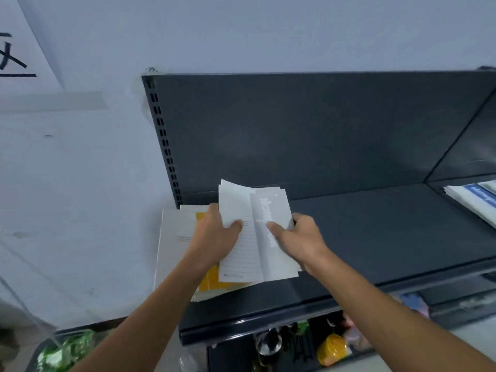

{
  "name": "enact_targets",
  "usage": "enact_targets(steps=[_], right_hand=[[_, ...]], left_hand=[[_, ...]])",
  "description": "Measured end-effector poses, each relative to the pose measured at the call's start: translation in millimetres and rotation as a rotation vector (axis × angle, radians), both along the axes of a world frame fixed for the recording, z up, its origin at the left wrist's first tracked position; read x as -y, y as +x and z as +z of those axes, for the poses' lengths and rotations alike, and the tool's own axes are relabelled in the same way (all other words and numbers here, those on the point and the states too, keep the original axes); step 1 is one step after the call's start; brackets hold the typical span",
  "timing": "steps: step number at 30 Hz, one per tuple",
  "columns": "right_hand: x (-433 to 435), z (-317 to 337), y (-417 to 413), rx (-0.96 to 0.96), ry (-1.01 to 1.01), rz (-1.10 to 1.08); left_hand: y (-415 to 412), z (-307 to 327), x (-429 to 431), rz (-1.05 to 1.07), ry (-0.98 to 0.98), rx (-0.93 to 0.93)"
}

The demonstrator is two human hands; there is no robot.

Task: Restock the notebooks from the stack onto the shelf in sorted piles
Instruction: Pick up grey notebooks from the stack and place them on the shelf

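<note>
While the left hand (214, 237) and right hand (300, 237) grip a fanned bundle of pale notebooks (257, 208) by its two sides, thumbs pressed on top, it hangs over the left end of the dark shelf (375, 237). Under it lies a white-and-yellow pile (174, 237); a blue-covered pile (475, 200) lies far right.

Matt metal, smooth paper.
The shelf (375, 232) is dark painted metal, matt on deck and back panel, with a glossier front lip. The notebooks (236, 202) are paper, covers smooth and pale. The wall (80, 170) looks matt.
</note>
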State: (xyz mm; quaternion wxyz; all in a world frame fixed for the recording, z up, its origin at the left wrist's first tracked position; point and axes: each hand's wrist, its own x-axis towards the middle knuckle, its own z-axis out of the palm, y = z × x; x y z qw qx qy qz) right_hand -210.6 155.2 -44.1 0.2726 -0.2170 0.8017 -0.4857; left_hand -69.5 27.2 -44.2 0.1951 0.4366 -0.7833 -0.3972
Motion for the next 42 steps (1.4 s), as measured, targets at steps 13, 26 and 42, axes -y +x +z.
enact_targets(steps=[13, 26, 42], right_hand=[[-159, -5, -127, -0.019, 0.005, -0.252], [-352, -14, -256, -0.245, 0.213, -0.329], [-443, -14, -379, -0.319, 0.285, -0.563]], left_hand=[[-156, 6, -132, -0.256, -0.160, 0.170], [-309, -1, -318, -0.397, -0.218, 0.198], [-471, 3, -396, -0.602, -0.316, 0.306]])
